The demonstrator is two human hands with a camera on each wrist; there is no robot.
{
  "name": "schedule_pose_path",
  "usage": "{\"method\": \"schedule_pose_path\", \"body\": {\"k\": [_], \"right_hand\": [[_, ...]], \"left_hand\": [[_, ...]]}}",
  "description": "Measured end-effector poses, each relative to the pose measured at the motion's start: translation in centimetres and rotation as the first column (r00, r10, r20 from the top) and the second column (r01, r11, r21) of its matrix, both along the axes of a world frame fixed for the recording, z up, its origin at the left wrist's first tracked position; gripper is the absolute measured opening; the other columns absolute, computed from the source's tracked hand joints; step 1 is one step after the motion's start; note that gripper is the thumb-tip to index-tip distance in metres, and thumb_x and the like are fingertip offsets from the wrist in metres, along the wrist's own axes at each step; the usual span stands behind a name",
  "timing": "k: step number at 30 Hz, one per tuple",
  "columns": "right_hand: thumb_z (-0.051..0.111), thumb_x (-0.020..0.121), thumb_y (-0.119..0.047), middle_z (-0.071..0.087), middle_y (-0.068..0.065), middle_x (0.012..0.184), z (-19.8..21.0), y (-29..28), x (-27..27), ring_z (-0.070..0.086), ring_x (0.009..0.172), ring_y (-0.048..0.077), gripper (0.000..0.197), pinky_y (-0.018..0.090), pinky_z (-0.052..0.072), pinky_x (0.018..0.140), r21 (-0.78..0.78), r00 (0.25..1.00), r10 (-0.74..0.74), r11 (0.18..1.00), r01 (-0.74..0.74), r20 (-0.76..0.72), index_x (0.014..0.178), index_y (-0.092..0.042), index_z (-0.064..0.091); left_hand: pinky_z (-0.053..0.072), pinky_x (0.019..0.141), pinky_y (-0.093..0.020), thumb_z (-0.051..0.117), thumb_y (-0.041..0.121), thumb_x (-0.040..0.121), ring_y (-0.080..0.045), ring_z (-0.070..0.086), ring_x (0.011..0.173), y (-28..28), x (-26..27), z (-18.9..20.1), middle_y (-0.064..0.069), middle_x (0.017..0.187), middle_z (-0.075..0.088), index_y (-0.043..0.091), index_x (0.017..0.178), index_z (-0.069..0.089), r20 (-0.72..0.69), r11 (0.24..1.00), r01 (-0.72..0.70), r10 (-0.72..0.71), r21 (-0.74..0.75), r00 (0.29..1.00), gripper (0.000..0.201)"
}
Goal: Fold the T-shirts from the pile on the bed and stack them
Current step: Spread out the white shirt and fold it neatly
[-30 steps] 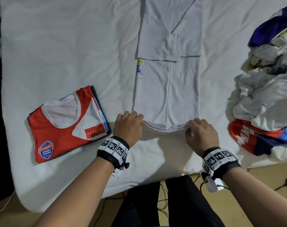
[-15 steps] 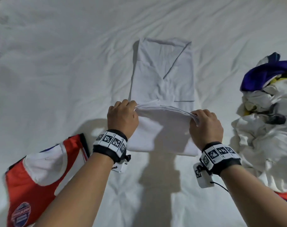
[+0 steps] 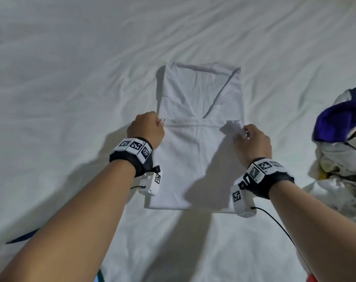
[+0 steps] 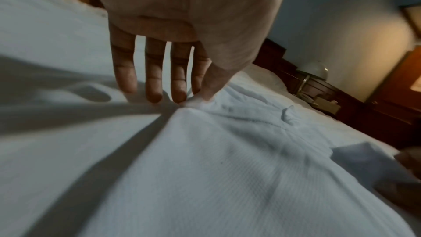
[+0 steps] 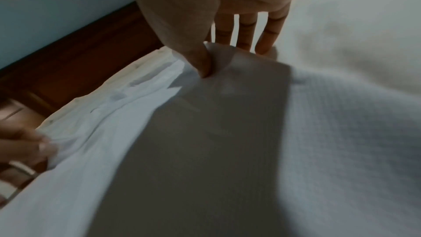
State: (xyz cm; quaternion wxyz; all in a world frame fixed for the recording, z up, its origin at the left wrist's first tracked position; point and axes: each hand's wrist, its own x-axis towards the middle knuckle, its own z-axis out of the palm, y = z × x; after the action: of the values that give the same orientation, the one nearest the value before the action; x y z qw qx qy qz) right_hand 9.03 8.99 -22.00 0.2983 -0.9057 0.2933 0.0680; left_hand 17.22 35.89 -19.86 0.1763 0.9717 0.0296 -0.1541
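Note:
A white T-shirt [image 3: 195, 157], folded into a long strip, lies on the bed's middle with its lower half turned up over the upper half. My left hand [image 3: 146, 130] pinches the left corner of the turned-up hem [image 4: 196, 101]. My right hand [image 3: 252, 141] pinches the right corner [image 5: 216, 64] between thumb and fingers. The hem lies roughly across the strip's middle, raised a little at the right corner. The unfolded pile [image 3: 344, 151] sits at the right edge. A folded red and white shirt [image 3: 2, 259] peeks in at the bottom left.
The white bedsheet [image 3: 71, 78] spreads wide to the left and beyond the shirt. In the wrist views a dark wooden headboard [image 4: 376, 114] and a bedside lamp [image 4: 315, 71] stand past the bed's far side. A cable [image 3: 279, 226] trails from my right wristband.
Both hands carried the shirt's bottom hem up off the bed and away from me, folding the lower half over the upper. The view tilted forward, so the red stack slid nearly out of frame.

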Motion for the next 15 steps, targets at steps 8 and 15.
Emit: {"method": "schedule_pose_path", "body": {"k": [8,15], "right_hand": [[0.058,0.098,-0.026,0.062,0.002,0.093,-0.4,-1.1,2.2,0.054,0.086,0.027,0.021,0.029,0.037,0.075,0.097,0.977,-0.187,0.979,0.177,0.107,0.112,-0.015,0.069],[0.060,0.097,-0.033,0.068,0.007,0.101,-2.1,-0.8,0.2,0.061,0.094,0.027,0.026,0.028,0.038,0.078,0.135,0.974,-0.213,0.970,0.201,0.081,0.113,-0.013,0.065]], "left_hand": [[0.039,0.073,-0.039,0.046,0.026,0.106,-0.039,0.062,0.097,-0.5,2.2,0.6,-0.013,0.104,0.067,0.015,0.114,0.056,0.133,0.998,-0.040,0.046,-0.044,0.990,0.016],[0.050,0.085,-0.043,0.048,0.050,0.098,-0.031,0.057,0.088,-0.2,-3.3,-0.6,-0.003,0.098,0.066,0.019,0.100,0.060,-0.013,0.974,-0.223,0.222,-0.028,0.975,0.033]]}}
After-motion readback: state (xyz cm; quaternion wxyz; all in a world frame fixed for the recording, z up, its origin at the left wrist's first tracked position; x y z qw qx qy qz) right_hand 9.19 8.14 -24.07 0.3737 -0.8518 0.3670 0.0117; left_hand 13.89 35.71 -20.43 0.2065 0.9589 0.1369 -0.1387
